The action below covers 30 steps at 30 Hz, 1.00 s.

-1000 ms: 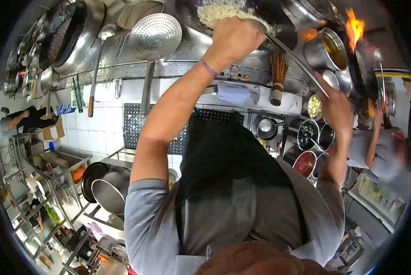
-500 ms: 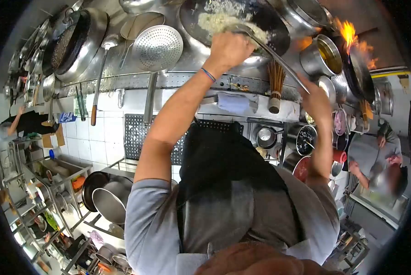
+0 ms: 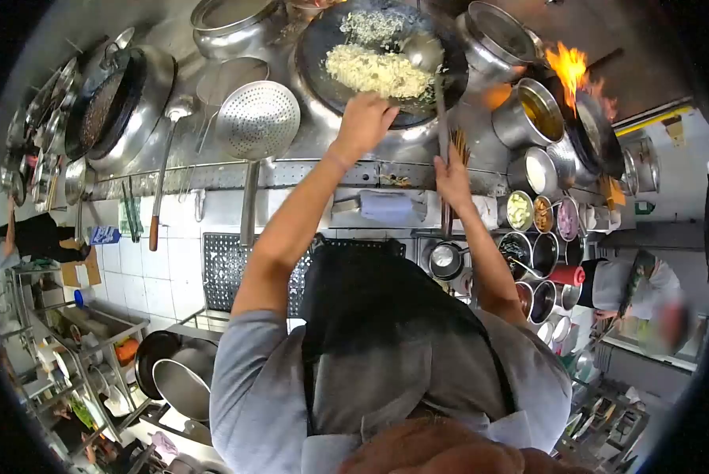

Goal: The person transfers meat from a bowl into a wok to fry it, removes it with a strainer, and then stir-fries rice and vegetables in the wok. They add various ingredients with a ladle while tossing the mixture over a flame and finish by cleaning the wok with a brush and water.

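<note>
My left hand [image 3: 365,125] is closed at the near rim of a large dark wok [image 3: 315,75], seemingly gripping it; the fingertips are partly hidden. In the wok lies a mound of pale yellow, rice-like food [image 3: 378,73], with a thinner whitish patch beyond it. My right hand [image 3: 453,180] is wrapped round the long handle of a ladle [image 3: 423,52]. The ladle's bowl rests inside the wok, to the right of the food. Close behind the right hand is a bamboo wok brush [image 3: 459,146], partly covered by hand and handle.
A perforated skimmer [image 3: 258,118] lies left of the wok. At right are a pot of yellow liquid [image 3: 538,110] and a pan with open flames [image 3: 568,71]. Several ingredient tubs [image 3: 519,209] stand below them. A folded cloth [image 3: 392,207] lies on the counter edge. Other people work at both sides.
The ladle has swung from slanting across the food to nearly upright, its bowl now right of the food. My right hand has moved left. The whole view has shifted, showing more of the wok.
</note>
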### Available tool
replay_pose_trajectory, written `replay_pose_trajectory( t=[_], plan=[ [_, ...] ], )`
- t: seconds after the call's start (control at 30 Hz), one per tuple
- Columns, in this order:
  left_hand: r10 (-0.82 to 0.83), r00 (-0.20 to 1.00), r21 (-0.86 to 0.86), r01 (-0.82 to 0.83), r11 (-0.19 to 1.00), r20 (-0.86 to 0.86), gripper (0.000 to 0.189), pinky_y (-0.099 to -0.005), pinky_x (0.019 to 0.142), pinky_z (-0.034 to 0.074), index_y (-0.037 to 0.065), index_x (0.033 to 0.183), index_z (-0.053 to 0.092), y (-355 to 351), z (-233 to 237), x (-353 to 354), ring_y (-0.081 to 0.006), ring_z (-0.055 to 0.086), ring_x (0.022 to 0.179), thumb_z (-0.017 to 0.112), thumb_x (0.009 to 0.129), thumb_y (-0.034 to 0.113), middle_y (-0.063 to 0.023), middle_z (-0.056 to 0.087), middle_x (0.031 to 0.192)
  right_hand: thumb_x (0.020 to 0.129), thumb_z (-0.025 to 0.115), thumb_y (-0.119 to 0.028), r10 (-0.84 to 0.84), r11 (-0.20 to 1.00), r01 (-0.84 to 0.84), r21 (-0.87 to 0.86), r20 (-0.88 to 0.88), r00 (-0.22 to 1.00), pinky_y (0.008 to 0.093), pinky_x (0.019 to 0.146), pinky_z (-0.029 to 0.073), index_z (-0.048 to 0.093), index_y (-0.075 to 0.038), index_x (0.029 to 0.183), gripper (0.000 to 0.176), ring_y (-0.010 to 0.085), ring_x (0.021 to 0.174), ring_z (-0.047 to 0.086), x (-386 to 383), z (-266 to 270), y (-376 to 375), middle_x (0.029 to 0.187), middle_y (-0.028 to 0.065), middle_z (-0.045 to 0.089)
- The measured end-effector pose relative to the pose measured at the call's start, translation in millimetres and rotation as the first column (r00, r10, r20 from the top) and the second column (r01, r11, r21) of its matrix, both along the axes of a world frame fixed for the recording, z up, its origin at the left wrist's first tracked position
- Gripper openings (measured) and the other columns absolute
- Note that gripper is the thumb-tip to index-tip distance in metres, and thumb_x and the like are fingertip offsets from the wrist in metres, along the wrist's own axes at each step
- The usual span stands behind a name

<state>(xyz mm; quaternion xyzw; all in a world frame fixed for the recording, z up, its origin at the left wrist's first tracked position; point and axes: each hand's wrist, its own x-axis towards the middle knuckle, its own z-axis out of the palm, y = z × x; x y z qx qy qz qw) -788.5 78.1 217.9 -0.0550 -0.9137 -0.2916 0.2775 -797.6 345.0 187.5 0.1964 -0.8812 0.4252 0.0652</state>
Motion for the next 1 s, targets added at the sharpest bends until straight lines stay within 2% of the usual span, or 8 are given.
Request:
replay_pose_trajectory(
  t=[0.2,0.37,0.5,0.67,0.7,0.83,0.87,1.0],
  plan=[
    [0.51,0.791,0.037,-0.552,0.833,0.339,0.091,-0.0531,0.098,0.038,-0.004,0.134,0.039,-2.3,-75.3,171.1,-0.0495,0.044,0.117,0.087,0.065,0.032,-0.0336,0.043,0.13,0.09,0.058,-0.022,-0.044,0.998,0.04,0.055,0.085,0.995,0.0438,0.081,0.05,0.057,0.002,0.121,0.04,0.0432,0.092,0.064,-72.0,39.4,-32.1,0.096,0.0281,0.066],
    [0.419,0.756,0.117,-0.54,0.833,0.504,0.072,-0.0531,0.09,0.043,-0.005,0.114,0.053,-8.1,-109.0,201.4,-0.0469,0.05,0.106,0.088,0.062,0.031,-0.0283,0.053,0.113,0.088,0.054,-0.021,0.032,0.999,-0.01,-0.046,0.491,0.87,0.0445,0.072,0.051,0.059,0.002,0.103,0.028,0.0336,0.075,0.067,-142.6,67.6,-116.5,0.08,0.0189,0.066],
    [0.445,0.785,0.069,-0.52,0.851,0.432,0.059,-0.0522,0.079,0.049,-0.006,0.106,0.059,-15.1,-121.2,190.9,-0.047,0.059,0.091,0.083,0.066,0.029,-0.0281,0.059,0.103,0.091,0.055,-0.021,0.29,0.912,-0.349,0.214,0.263,0.92,0.0447,0.074,0.051,0.058,0.0,0.115,0.033,0.0381,0.079,0.066,-102.7,69.3,-118.5,0.086,0.0224,0.067],
    [0.328,0.833,0.393,-0.512,0.764,0.447,0.045,-0.0425,0.073,0.052,-0.005,0.103,0.063,-19.7,-129.6,199.5,-0.0359,0.065,0.085,0.079,0.075,0.027,-0.022,0.066,0.095,0.092,0.059,-0.025,0.259,0.889,-0.242,0.388,0.008,0.966,0.047,0.087,0.05,0.051,-0.005,0.136,0.049,0.0445,0.101,0.063,-71.7,76.6,-31.6,0.108,0.028,0.065],
    [0.275,0.848,0.503,-0.498,0.706,0.454,0.042,-0.0397,0.072,0.053,-0.005,0.103,0.064,-26.1,-128.7,202.6,-0.0324,0.067,0.083,0.078,0.078,0.026,-0.0194,0.068,0.093,0.093,0.06,-0.025,0.196,0.929,-0.174,0.328,-0.036,0.98,0.0467,0.088,0.05,0.049,-0.006,0.138,0.051,0.0431,0.103,0.063,-72.7,65.3,-22.0,0.11,0.0276,0.065],
    [-0.076,0.996,0.854,-0.001,-0.52,-0.045,0.045,-0.037,0.077,0.057,0.004,0.125,0.056,-50.0,-99.7,232.7,-0.0244,0.067,0.091,0.066,0.091,0.032,-0.0162,0.064,0.114,0.092,0.055,-0.022,-0.271,0.931,0.208,0.301,0.187,0.944,0.0485,0.087,0.05,0.047,0.001,0.138,0.052,0.0464,0.097,0.063,-46.6,63.6,-54.3,0.1,0.0318,0.065],
    [-0.065,0.995,0.811,0.021,-0.584,-0.072,0.047,-0.0387,0.078,0.058,0.004,0.127,0.055,-47.3,-78.7,229.2,-0.0271,0.067,0.094,0.065,0.092,0.033,-0.0176,0.063,0.117,0.091,0.054,-0.021,-0.207,0.904,0.193,0.383,-0.003,0.978,0.0489,0.078,0.052,0.047,0.005,0.135,0.052,0.0493,0.084,0.064,-44.8,37.9,-50.9,0.092,0.034,0.064],
    [-0.199,0.964,0.722,-0.009,-0.692,-0.179,0.052,-0.0454,0.08,0.058,0.006,0.133,0.049,-42.6,-25.0,194.1,-0.0347,0.066,0.098,0.061,0.093,0.037,-0.0226,0.06,0.125,0.091,0.054,-0.015,0.085,0.996,-0.058,-0.063,0.609,0.789,0.0438,0.054,0.05,0.049,0.005,0.13,0.044,0.0322,0.058,0.063,-13.3,87.6,-52.1,0.069,0.0182,0.064]
  ],
)
